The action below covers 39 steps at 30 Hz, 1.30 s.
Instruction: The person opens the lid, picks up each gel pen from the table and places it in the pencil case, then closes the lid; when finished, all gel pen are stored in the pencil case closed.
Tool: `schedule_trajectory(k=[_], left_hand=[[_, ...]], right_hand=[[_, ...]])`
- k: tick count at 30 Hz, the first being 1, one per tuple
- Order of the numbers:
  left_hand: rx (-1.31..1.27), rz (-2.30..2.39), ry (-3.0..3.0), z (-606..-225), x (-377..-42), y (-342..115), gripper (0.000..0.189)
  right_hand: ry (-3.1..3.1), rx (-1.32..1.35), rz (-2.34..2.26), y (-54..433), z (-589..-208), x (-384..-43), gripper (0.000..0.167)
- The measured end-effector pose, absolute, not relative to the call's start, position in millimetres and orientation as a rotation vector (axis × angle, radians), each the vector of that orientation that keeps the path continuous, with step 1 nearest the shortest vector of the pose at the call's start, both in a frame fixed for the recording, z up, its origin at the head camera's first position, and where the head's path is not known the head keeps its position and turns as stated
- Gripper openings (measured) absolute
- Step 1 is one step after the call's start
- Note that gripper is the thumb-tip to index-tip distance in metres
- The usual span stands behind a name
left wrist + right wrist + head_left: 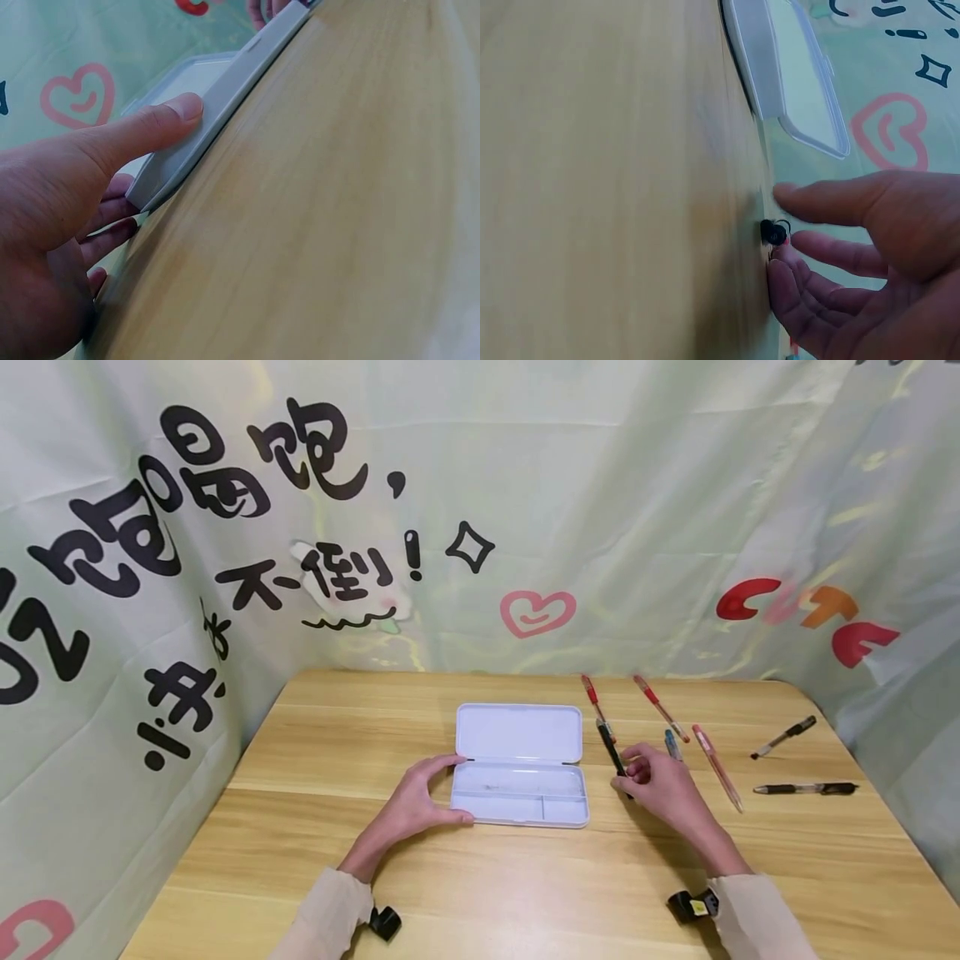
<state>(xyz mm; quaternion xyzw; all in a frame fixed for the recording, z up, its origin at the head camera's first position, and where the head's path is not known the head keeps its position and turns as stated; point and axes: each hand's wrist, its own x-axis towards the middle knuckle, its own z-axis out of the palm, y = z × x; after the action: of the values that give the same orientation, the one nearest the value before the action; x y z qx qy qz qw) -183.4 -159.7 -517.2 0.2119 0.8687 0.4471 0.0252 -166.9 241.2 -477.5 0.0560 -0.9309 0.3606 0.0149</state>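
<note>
A white pencil case (497, 806) lies with its lid (519, 733) folded back, its divided tray holding no pens. My left hand (417, 797) grips its left end, thumb along the front wall and fingers toward the hinge corner. The thumb (161, 126) lies on the case wall in the left wrist view. To the right of the case, my right hand (663, 785) is at the near end of a black pen (609, 748). In the right wrist view, a gap shows between the thumb and the pen's end (775, 232), with the fingers bent on its other side.
Two red pens (591, 691) (660, 706) lie toward the back edge. A blue pen (672, 744) is partly behind my right hand, beside a pink pen (716, 767). Farther right are two black pens (783, 737) (806, 788). A printed curtain (637, 527) hangs behind the table.
</note>
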Motion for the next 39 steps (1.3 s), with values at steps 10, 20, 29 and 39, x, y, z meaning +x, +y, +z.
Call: schedule_trajectory(k=[10,20,29,39], left_hand=[[0.635,1.387,2.687,-517,-181,-164,0.089],[0.659,1.401,2.685,-519,-183,-165,0.089],[0.636,1.398,2.676,-517,-181,-166,0.090],[0.661,1.387,2.675,-516,-182,-160,0.089]], right_hand=[[-2.903,0.187,0.994,235,-476,-166,0.026],[-2.846,0.217,1.056,239,-473,-165,0.018],[-2.729,0.222,1.183,241,-468,-167,0.020],[-2.631,0.191,1.322,236,-460,-162,0.023]])
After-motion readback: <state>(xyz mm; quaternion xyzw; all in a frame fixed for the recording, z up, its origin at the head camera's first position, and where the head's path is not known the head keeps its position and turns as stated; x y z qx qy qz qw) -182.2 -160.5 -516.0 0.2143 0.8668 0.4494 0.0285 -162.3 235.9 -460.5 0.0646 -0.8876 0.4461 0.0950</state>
